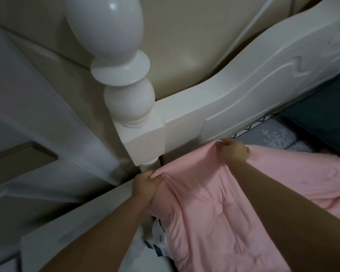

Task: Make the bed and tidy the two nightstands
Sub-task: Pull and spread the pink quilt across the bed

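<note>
A pink quilted blanket (210, 216) lies over the bed's corner, filling the lower right of the head view. My left hand (145, 185) grips the blanket's corner right beside the base of the white bedpost (126, 79). My right hand (234, 150) pinches the blanket's top edge against the white carved bed board (243, 99). Between my hands the edge sags in folds. Under the blanket a white sheet with dark marks (157, 246) peeks out.
A grey pillow with a white coral print (271, 136) and a dark teal pillow (322, 114) lie along the board at right. The white side rail (71, 228) runs to the lower left. White panelled furniture (28, 107) stands close at left.
</note>
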